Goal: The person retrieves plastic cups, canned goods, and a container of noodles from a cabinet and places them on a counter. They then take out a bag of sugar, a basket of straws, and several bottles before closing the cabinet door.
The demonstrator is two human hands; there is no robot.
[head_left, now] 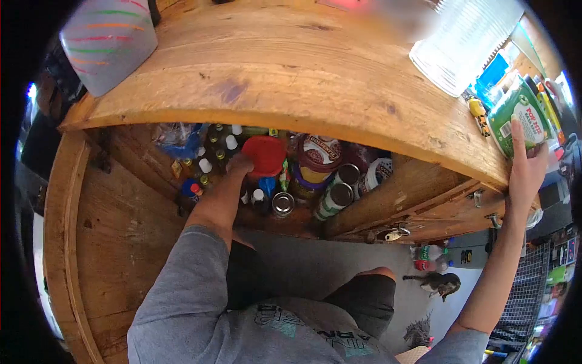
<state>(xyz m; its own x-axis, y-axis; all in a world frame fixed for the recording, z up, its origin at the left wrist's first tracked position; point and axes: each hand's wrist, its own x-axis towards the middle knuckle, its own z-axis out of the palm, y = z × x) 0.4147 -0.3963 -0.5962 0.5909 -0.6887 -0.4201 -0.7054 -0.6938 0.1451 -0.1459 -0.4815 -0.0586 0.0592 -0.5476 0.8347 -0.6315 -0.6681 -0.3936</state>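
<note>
Inside the low wooden cabinet, my left hand (pixel 240 164) is closed at the left edge of a round red-lidded container (pixel 265 156); its fingertips are partly hidden. Small bottles with white caps (pixel 231 142) stand just left of it. A silver-topped can (pixel 283 202) sits below, and a brown-lidded tub (pixel 319 151) is to the right. On the right end of the countertop, my right hand (pixel 526 145) has its fingers and thumb around a green Pop Mix pack (pixel 516 115). My right wrist is by the counter edge.
The wooden countertop (pixel 273 79) overhangs the cabinet. On it are a clear ribbed container (pixel 461 45) and a whitish striped container (pixel 109 45). Cabinet doors hang open at left (pixel 121 242) and right (pixel 424 200). A cat (pixel 439 283) and bottles (pixel 427 258) are on the floor.
</note>
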